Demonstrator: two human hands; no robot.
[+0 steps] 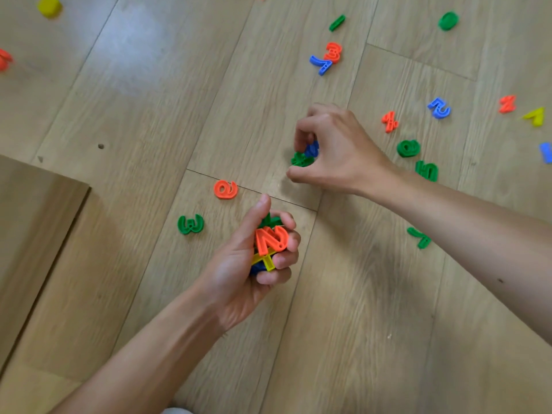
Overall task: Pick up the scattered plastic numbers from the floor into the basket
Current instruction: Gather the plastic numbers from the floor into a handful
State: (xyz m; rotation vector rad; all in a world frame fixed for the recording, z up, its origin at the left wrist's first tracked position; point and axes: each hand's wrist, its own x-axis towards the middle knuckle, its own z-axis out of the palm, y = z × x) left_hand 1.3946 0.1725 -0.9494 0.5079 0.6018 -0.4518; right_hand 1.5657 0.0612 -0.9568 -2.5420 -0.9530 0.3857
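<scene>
The left hand [254, 264] is curled around a stack of plastic numbers, an orange 2 [270, 239] on top and a yellow piece [264, 261] beneath it. The right hand [331, 147] pinches a blue number [312, 149] and a green number [300, 159] in narrowed fingers. An orange 6 [225, 189] and green 3 [190, 224] lie just beyond the left fingertips. Bare floor [149, 100] opens beyond them; a board edge [74, 210] borders the left. No basket is visible.

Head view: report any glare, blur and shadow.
Head view: a pale glare patch on the floor upper left; motion blur smears the right hand and the pieces under its fingers; the left hand with its orange number is sharper; soft arm shadows lie lower right.
</scene>
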